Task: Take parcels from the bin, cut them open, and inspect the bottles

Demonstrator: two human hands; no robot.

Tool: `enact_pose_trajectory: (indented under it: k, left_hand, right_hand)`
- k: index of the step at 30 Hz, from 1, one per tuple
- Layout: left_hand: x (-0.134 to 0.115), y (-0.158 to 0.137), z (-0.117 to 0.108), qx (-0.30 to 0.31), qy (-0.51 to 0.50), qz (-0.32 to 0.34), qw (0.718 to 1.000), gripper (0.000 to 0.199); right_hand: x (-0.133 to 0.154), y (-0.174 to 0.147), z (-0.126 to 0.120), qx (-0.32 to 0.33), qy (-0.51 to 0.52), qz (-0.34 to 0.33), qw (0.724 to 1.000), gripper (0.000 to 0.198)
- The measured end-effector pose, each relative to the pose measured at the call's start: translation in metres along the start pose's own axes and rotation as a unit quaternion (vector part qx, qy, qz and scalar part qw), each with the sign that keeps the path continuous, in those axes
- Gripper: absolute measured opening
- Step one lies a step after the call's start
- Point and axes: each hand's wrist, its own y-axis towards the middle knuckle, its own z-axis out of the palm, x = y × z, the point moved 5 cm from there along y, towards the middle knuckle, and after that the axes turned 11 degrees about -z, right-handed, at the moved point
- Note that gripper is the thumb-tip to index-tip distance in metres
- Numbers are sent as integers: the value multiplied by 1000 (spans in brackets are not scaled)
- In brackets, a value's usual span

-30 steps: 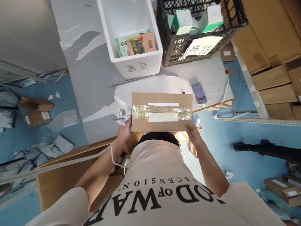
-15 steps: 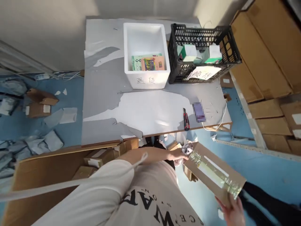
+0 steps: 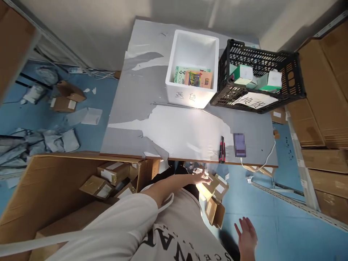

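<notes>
My left hand [image 3: 200, 177] reaches down past the table's front edge, above small cardboard boxes [image 3: 220, 188] on the floor. Its fingers are closed around crumpled pale wrapping [image 3: 198, 170], whose exact kind is unclear. My right hand [image 3: 247, 233] is at the lower right, fingers spread and holding nothing, over the blue floor. An open-ended small carton [image 3: 215, 213] lies between my two hands. On the table [image 3: 125, 105] are a red-and-black utility knife [image 3: 222, 150] and a phone [image 3: 239, 145] with a white cable.
A white foam bin [image 3: 191, 94] with colourful flat packs and a black crate [image 3: 288, 83] holding green-and-white cartons stand on the table. A large open cardboard box [image 3: 54, 159] with parcels is at my left. Grey bags [image 3: 54, 139] lie on the floor; stacked boxes [image 3: 326, 181] line the right.
The taped cardboard box has left my hands and is out of view. My right hand has opened and moved left; my left has also shifted left. The dark-clothed legs at right are gone.
</notes>
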Motion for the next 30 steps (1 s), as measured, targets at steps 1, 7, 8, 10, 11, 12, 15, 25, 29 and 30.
enact_pose_trajectory:
  k: [1,7,8,10,11,12,15,25,29,30]
  left_hand:
    - [-3,-7,-10,-11,9,-9,1000,94]
    - [-38,-50,-64,-66,29,28,997,66]
    - [-44,-56,-72,-66,24,37,997,64]
    - [-57,-71,-89,-77,11,58,995,67]
    - [-64,-80,-99,-92,4,72,993,71]
    - [-72,-90,-111,-119,-7,101,988,72]
    - [-96,-130,-153,-254,-36,214,943,69]
    - [-99,-220,-222,-556,-125,317,758,112]
    - [-84,-238,-225,-610,-142,278,728,113]
    - [-79,-242,-225,-620,-144,274,721,113]
  right_hand:
    - [11,9,13,-3,11,-4,1000,26]
    - [119,56,119,38,50,-121,991,47]
    - [139,61,139,60,52,-139,987,51]
    - [177,69,183,122,54,-172,976,53]
    - [195,71,205,151,55,-191,968,53]
    - [211,72,227,185,61,-210,958,53]
    - [254,68,291,272,74,-256,925,58]
    - [332,30,428,387,118,-367,838,79]
    - [342,7,468,452,106,-374,803,81]
    - [344,0,477,466,106,-379,792,82]
